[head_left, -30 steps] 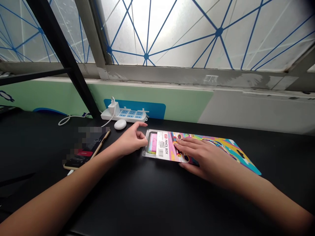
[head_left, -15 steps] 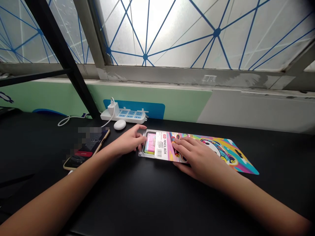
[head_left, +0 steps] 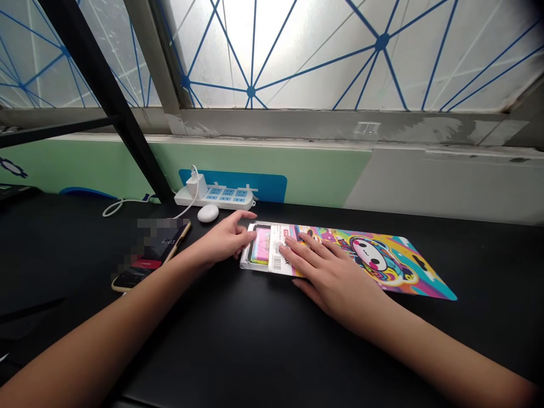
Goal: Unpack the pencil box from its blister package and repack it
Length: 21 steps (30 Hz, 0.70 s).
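Note:
A clear plastic pack holding a pink item lies on the black table, with a white barcode label across it. It adjoins a colourful cartoon-printed sheet showing a round face. My left hand has its fingertips against the pack's left end, and its thumb stands apart above the top edge. Spread flat, my right hand rests its fingers on the label and the sheet's left part. Those fingers hide part of the label's print.
A phone in a gold-edged case lies left of my left wrist, its screen blurred. Behind the pack stand a white earbud case and a white power strip with a charger plugged in. A black metal strut rises at left.
My right hand has slid left along the label, uncovering the cartoon face. My left fingers have closed in on the pack's left end. The view has shifted slightly.

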### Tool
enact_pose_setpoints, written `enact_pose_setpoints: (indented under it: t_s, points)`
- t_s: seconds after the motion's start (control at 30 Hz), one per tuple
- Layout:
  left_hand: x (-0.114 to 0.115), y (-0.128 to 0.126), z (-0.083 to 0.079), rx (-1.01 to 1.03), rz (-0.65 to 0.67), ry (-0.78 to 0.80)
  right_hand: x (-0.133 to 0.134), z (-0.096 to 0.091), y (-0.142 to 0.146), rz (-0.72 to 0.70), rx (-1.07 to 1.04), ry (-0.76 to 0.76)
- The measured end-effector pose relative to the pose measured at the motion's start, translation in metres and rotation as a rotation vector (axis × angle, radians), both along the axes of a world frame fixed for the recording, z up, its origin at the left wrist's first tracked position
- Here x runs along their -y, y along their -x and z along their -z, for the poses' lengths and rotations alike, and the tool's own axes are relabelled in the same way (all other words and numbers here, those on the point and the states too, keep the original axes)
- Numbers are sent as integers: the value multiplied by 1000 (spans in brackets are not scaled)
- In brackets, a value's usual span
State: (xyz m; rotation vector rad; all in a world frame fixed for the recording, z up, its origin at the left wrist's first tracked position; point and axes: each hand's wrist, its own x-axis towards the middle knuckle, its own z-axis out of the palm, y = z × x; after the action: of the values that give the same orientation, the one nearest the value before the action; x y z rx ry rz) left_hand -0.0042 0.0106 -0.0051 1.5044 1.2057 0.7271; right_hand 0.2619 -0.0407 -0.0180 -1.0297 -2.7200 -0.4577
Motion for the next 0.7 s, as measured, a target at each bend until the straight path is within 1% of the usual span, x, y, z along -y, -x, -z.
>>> enact_pose_setpoints:
  t_s: [0.13,0.27,0.37,0.43,0.5,0.57,0.6,0.67,0.7]
  points:
    - [-2,10,-10,-46,-10,7,-1,-2,-5,-15,1,33]
    - [-6,30,-19,-177,6,3,-5,-4,-11,-16,22,31]
    - [-11,45,-23,-218,23,6,-8,-4,-15,-22,36,18]
    - [-15,52,-25,-259,52,20,-10,-4,-16,-37,38,14]
    - [-17,54,-26,-348,106,17,-10,-4,-16,-46,33,9]
    - [-17,51,-26,-491,132,-37,-10,-4,-15,-49,17,1]
    - [-15,46,-25,-573,117,-94,-9,-4,-14,-47,3,-3]
    - [-10,34,-20,-736,35,-258,-8,-3,-12,-45,-32,-16]
    - [-6,27,-17,-812,-6,-366,-8,-3,-10,-46,-50,-22]
